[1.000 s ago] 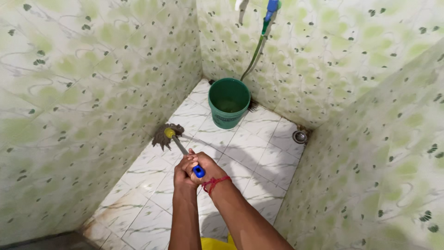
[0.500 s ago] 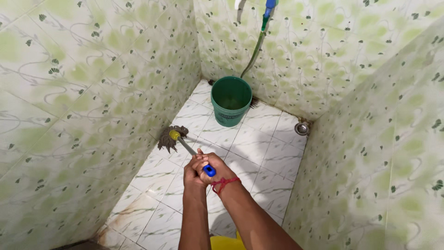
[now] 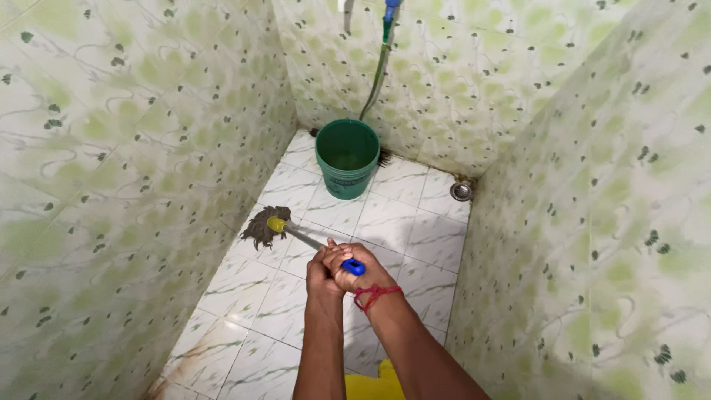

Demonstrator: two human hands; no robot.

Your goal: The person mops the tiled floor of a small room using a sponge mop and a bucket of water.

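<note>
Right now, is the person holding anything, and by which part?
Yes. Both hands, left hand and right hand, grip a mop at the top end of its handle, by the blue tip.

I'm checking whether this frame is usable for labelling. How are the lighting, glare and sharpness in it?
Head view: even, soft light, no hard glare on the wall tiles; a faint sheen on the wet floor tiles. The mop head, green bucket and both hands, left hand and right hand, look sharp. Wide-lens bending shows at the edges. Soft shadow lies under the arms.
</note>
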